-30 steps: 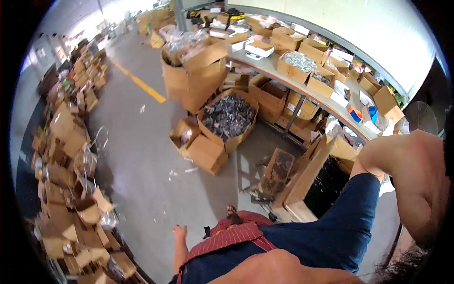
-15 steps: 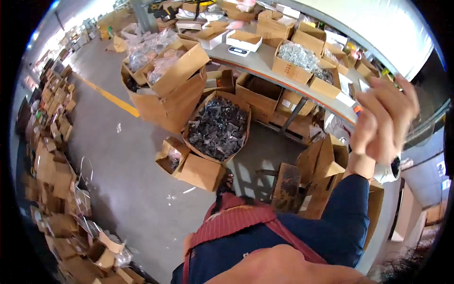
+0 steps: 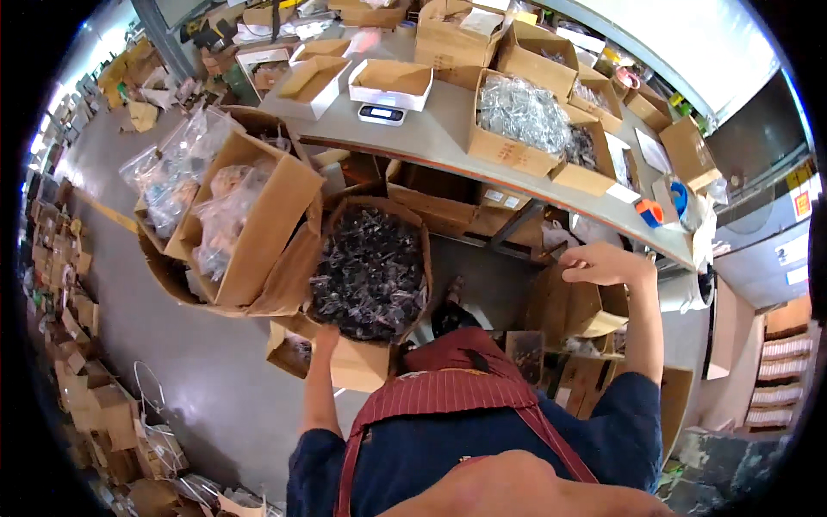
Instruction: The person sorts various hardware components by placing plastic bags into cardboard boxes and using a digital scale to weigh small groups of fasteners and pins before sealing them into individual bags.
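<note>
My left hand (image 3: 326,338) is low beside the near left edge of a brown carton (image 3: 428,250), at the small open box below it. Its fingers barely show, so I cannot tell whether it grips anything. Dark, shiny plastic-looking pieces (image 3: 370,271) fill the carton. My right hand (image 3: 606,263) is raised in front of the workbench, above an open cardboard box (image 3: 560,297). The fingers are loosely bent, palm down, with nothing visible in them. The small open box (image 3: 357,362) stands between the carton and my body.
A large carton (image 3: 289,233) with bagged parts stands at the left. On the workbench (image 3: 431,133) are a small digital scale (image 3: 381,114), white trays (image 3: 390,84), a box of clear bagged pieces (image 3: 521,112) and an orange tape roll (image 3: 649,213). Cardboard heaps (image 3: 95,345) line the far left.
My right hand has come down from high at the right to lower, nearer the bench front. My left forearm has come into view beside the carton. The view has shifted closer to the bench.
</note>
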Demonstrator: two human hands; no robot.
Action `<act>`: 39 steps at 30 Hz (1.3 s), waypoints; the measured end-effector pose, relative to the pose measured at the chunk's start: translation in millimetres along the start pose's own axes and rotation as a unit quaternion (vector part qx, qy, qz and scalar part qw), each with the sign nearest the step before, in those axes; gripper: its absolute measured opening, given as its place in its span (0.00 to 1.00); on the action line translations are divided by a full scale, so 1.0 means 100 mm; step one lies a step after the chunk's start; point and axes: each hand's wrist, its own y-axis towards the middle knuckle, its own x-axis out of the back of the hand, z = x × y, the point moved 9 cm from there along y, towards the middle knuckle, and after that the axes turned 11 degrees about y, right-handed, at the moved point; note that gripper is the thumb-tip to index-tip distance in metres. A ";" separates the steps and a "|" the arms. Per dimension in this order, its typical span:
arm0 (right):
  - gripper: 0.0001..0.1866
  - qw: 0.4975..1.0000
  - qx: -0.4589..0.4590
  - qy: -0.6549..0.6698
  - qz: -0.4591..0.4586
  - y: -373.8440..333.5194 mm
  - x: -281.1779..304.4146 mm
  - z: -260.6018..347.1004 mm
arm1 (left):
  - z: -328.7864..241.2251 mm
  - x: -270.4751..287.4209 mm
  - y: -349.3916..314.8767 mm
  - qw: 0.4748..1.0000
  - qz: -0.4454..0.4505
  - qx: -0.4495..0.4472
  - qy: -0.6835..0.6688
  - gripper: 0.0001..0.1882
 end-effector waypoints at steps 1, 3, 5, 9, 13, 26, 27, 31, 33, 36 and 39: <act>0.22 1.000 -0.014 -0.006 -0.002 0.04 0.04 -0.10 | -0.42 0.26 0.37 0.994 0.092 -0.042 0.033 0.16; 0.22 0.994 0.052 0.052 -0.075 0.18 0.41 -0.13 | -1.02 1.19 0.76 0.973 0.061 0.094 -0.204 0.18; 0.22 0.995 0.066 0.045 -0.060 0.48 0.70 -0.30 | -1.35 1.50 1.28 0.954 0.016 0.074 -0.290 0.20; 0.30 0.969 0.028 0.120 -0.214 1.08 1.30 -1.21 | -2.20 2.43 2.21 0.922 -0.102 0.053 -0.370 0.21; 0.37 0.933 0.080 0.144 -0.319 1.36 1.82 -1.91 | -2.65 3.09 2.87 0.857 -0.172 0.157 -0.460 0.28; 0.22 0.820 0.009 0.201 -0.536 2.36 2.78 -2.80 | -3.28 3.37 3.07 0.770 -0.436 0.229 -0.405 0.40; 0.23 0.824 -0.002 0.181 -0.537 2.43 2.79 -2.80 | -3.30 3.39 3.04 0.769 -0.433 0.231 -0.408 0.40; 0.24 0.829 -0.056 0.194 -0.522 2.76 2.66 -2.99 | -3.33 3.42 3.04 0.754 -0.443 0.174 -0.453 0.39; 0.25 0.834 -0.080 0.171 -0.518 2.88 2.66 -2.79 | -3.31 3.41 3.06 0.754 -0.446 0.175 -0.449 0.38; 0.27 0.807 -0.142 0.097 -0.565 2.93 2.63 -2.66 | -3.30 3.34 3.05 0.750 -0.437 0.156 -0.472 0.40; 0.27 0.796 -0.164 0.094 -0.575 2.95 2.68 -2.61 | -3.29 3.25 3.09 0.733 -0.413 0.170 -0.512 0.39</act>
